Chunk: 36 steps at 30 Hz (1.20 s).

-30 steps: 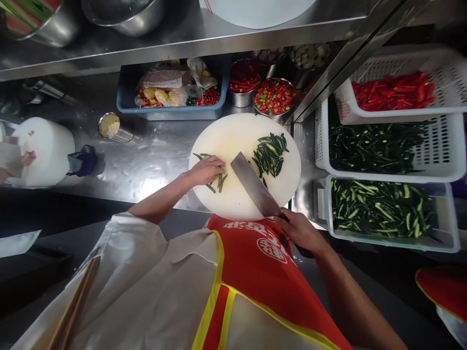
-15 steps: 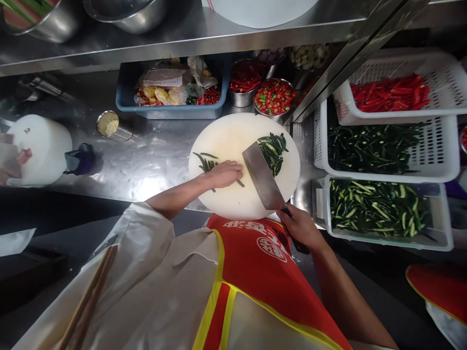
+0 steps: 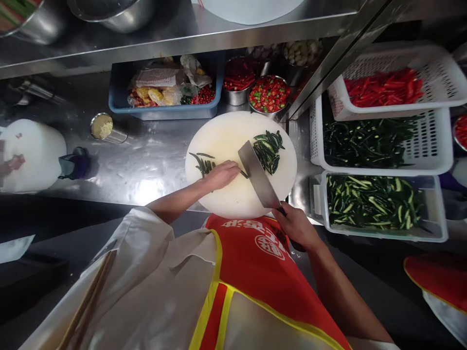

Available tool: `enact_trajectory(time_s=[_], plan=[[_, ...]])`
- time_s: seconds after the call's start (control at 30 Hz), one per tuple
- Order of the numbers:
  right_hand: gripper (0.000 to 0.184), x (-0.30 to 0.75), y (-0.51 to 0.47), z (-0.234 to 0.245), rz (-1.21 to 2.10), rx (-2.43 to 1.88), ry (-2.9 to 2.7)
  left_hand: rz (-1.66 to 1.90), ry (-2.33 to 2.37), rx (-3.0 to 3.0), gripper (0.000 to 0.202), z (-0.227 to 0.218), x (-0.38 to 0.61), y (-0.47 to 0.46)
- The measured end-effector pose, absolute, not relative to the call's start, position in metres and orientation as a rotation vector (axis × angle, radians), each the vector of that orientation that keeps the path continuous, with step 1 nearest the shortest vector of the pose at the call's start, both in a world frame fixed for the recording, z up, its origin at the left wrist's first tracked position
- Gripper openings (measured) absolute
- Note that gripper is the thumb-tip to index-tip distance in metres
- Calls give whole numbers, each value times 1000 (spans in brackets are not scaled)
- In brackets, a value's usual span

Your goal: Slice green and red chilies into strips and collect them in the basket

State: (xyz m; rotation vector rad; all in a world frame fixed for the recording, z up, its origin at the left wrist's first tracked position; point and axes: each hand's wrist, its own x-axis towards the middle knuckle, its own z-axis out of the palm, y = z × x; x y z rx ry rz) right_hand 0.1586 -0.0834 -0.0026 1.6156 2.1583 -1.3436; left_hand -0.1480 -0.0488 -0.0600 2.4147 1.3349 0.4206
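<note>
On a round white cutting board [image 3: 219, 131], my left hand [image 3: 223, 175] has its fingers closed and pressed down over a green chili pepper [image 3: 244, 174], whose end pokes out toward the blade. My right hand [image 3: 297, 224] is wrapped round the dark handle of a cleaver [image 3: 260, 177]. The broad blade lies slanted over the board, just right of my left fingertips. Beyond the blade rests a pile of sliced green chilies [image 3: 269, 151]. Several uncut green chilies [image 3: 204, 166] lie left of my left hand, partly hidden by it.
To the right, a clear tub [image 3: 440, 209] of cut green chilies sits below white baskets [image 3: 434, 170] of green and red chilies. Behind the board stand a blue bin [image 3: 164, 114] and metal pots, one with chopped red chilies [image 3: 269, 95]. A steel shelf [image 3: 175, 46] overhangs the counter.
The chili's end under my left fingers has shifted up and closer to the blade. The cleaver has barely moved on the board. The whole view has shifted slightly.
</note>
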Motion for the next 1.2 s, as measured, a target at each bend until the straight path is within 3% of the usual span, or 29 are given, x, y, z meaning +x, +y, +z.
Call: enact_trajectory(time_s=[0.47,0.77,0.87,1.0,1.1,1.2], plan=[[29,187,-68,46,-1549,1436,1815,579,1317,2387,27,-77,-140,-47],[18,136,-39,-1,-1326,1402,2226,596,1337,2409,28,-77,-139,-49],[19,115,-32,-12,-1421,1474,2183,577,1318,2396,28,-75,-139,-50],[23,120,-34,-8,-1618,1591,2043,588,1346,2327,28,-63,-151,-52],[26,141,-46,0,-1484,1621,2174,611,1538,2222,25,-48,-177,-50],[27,160,-63,6,-1463,1483,2221,374,1579,2242,22,-36,-207,-47]])
